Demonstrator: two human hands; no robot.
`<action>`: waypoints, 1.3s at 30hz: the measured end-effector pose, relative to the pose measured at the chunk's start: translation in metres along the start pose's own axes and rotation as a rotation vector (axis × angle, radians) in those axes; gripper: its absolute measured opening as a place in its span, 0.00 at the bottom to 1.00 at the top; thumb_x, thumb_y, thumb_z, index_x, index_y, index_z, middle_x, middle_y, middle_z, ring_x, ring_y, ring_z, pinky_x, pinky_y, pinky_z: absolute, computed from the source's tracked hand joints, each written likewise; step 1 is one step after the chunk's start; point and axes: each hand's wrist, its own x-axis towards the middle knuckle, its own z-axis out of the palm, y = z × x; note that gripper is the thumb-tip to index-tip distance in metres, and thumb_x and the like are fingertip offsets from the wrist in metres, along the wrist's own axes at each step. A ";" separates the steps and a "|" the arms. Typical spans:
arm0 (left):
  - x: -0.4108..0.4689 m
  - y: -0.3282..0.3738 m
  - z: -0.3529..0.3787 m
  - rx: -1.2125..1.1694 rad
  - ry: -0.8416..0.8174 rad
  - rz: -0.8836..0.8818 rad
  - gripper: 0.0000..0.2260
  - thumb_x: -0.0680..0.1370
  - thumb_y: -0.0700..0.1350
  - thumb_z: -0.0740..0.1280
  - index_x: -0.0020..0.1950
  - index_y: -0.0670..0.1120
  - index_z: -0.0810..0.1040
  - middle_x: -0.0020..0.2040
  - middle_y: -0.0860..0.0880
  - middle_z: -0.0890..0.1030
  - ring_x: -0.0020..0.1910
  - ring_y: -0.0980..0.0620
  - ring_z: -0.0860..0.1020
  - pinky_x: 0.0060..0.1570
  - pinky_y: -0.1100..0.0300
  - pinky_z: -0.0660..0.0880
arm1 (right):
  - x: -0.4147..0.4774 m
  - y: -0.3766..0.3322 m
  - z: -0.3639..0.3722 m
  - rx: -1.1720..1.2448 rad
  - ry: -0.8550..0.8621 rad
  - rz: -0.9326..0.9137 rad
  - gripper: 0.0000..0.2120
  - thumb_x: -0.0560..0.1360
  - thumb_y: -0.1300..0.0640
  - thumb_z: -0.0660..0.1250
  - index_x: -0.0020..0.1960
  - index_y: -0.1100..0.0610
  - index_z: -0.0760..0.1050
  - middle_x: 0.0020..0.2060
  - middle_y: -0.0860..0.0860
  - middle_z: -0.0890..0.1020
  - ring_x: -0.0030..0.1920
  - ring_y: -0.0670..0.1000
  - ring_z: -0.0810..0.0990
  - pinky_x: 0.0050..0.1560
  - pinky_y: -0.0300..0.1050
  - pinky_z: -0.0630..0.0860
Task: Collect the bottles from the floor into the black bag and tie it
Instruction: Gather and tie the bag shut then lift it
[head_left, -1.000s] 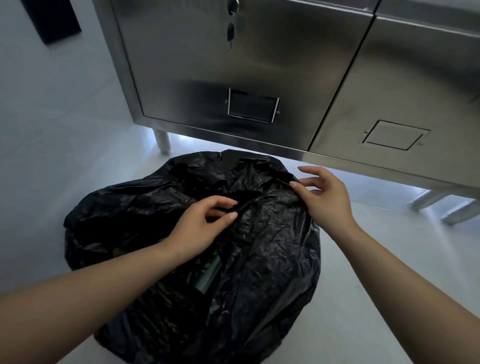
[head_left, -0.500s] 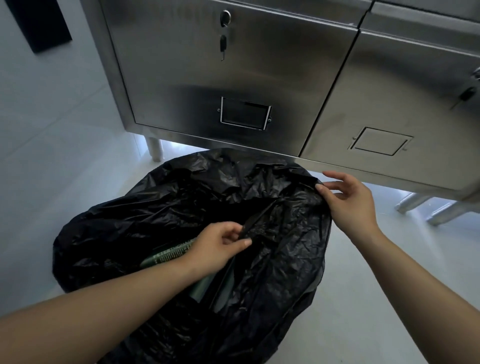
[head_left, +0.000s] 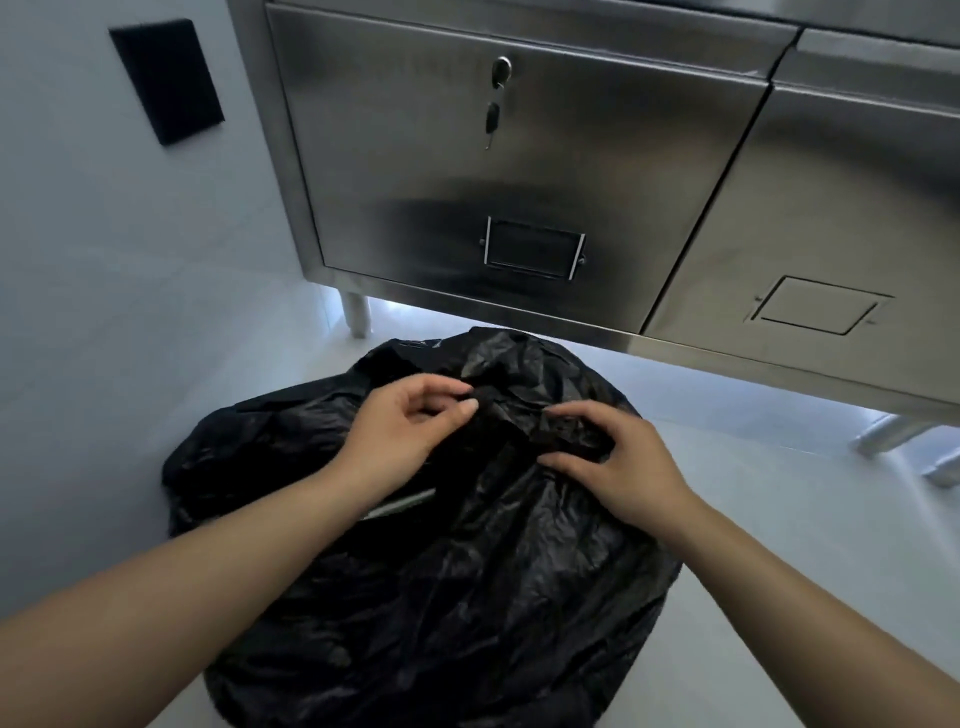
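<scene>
A full, crumpled black bag (head_left: 467, 597) lies on the pale floor in front of me. My left hand (head_left: 405, 431) pinches a fold of the bag's rim near the top centre. My right hand (head_left: 618, 462) grips the opposite bunch of plastic just to the right, the two hands close together. Under my left wrist a pale sliver of a bottle (head_left: 400, 504) shows through a gap in the plastic. Everything else inside the bag is hidden.
A stainless steel cabinet (head_left: 519, 182) on short legs (head_left: 356, 312) stands right behind the bag, with a key (head_left: 492, 122) hanging in its left door. A black panel (head_left: 166, 80) is on the wall at left. Pale floor (head_left: 805, 519) lies to the right.
Both hands have come together at the top of the bag, drawing its rim inward. The opening has narrowed and the green bottles seen earlier are mostly covered.
</scene>
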 end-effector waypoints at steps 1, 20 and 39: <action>-0.003 -0.009 -0.001 -0.015 -0.008 -0.062 0.03 0.73 0.47 0.70 0.43 0.55 0.82 0.39 0.54 0.83 0.34 0.61 0.80 0.36 0.70 0.76 | -0.008 0.006 0.001 0.012 0.020 -0.008 0.21 0.66 0.54 0.77 0.49 0.34 0.74 0.46 0.26 0.78 0.51 0.29 0.75 0.51 0.21 0.66; -0.001 -0.064 0.062 0.273 -0.255 0.017 0.20 0.72 0.41 0.72 0.62 0.51 0.73 0.59 0.50 0.74 0.60 0.52 0.73 0.63 0.56 0.70 | -0.039 0.043 -0.024 0.266 0.292 0.118 0.14 0.66 0.64 0.77 0.46 0.49 0.80 0.43 0.40 0.84 0.46 0.38 0.81 0.48 0.27 0.72; 0.015 -0.003 0.014 -0.018 -0.091 0.077 0.08 0.71 0.37 0.71 0.44 0.50 0.82 0.33 0.57 0.82 0.35 0.63 0.79 0.40 0.73 0.73 | 0.002 -0.015 -0.046 0.073 0.027 -0.087 0.36 0.61 0.32 0.70 0.67 0.40 0.68 0.62 0.36 0.74 0.64 0.35 0.70 0.62 0.27 0.64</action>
